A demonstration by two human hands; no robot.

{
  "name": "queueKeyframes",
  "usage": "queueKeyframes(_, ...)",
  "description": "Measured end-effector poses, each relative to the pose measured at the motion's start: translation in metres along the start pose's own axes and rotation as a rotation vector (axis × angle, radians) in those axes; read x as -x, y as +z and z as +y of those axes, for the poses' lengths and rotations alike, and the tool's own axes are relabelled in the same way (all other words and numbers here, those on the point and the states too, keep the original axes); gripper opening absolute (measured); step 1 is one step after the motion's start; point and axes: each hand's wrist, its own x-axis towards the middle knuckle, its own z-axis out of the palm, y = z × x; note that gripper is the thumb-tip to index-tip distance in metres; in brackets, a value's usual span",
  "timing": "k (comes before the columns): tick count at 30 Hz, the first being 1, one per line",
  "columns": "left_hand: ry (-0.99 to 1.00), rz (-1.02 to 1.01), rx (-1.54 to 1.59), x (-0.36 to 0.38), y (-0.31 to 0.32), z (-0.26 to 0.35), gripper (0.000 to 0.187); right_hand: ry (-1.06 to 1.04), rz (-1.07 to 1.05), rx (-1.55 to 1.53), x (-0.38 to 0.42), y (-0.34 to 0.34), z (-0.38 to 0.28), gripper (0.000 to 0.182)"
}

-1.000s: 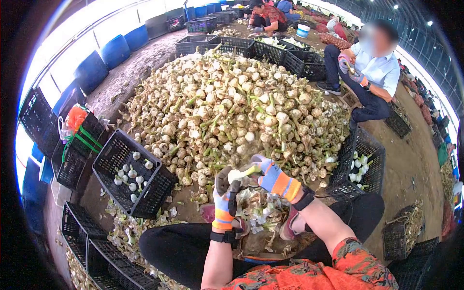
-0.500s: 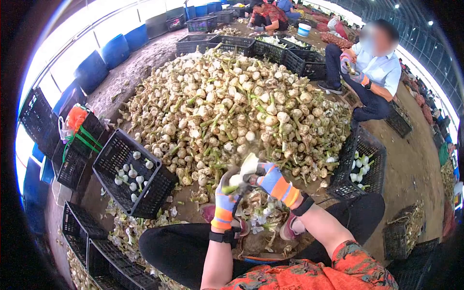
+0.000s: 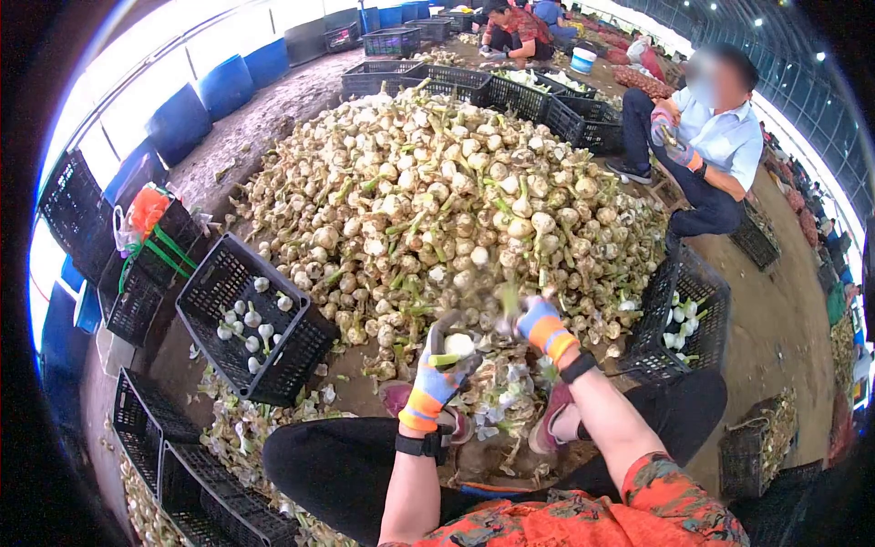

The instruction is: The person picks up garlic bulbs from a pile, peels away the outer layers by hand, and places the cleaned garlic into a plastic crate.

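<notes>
My left hand (image 3: 436, 374), in an orange, yellow and blue striped glove, is closed around a white garlic bulb (image 3: 459, 345) with its green stem pointing left. To the right, my gloved right hand (image 3: 540, 326) is apart from the bulb, fingers pinched and partly smeared by motion. A blurred pale green strip of garlic skin (image 3: 509, 304) shows at its fingertips. Just beyond both hands rises a large heap of unpeeled garlic (image 3: 437, 201). Loose peeled skins (image 3: 492, 392) lie on the ground between my shoes.
Black crates holding white bulbs stand left (image 3: 305, 342) and right (image 3: 713, 296) of me. More crates (image 3: 150, 428) sit at lower left. A person (image 3: 720, 137) in a light shirt sits at the right of the heap, another (image 3: 519, 41) crouches behind it. Blue barrels (image 3: 225, 89) line the left wall.
My right hand has pulled away from the bulb to the right, taking a strip of skin. My left hand still holds the bulb, which now shows whiter. The view has shifted slightly.
</notes>
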Motion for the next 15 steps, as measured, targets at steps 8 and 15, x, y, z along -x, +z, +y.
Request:
queueKeyframes(8,-0.172,-0.059,0.251,0.001,0.008,-0.006,0.086,-0.584,-0.241,-0.065,0.055,-0.032,-0.078,0.038)
queueKeyframes(15,0.062,-0.133,-0.364,0.006,0.012,-0.003,0.089,-0.719,-0.272,0.566,0.062,-0.043,-0.105,0.030)
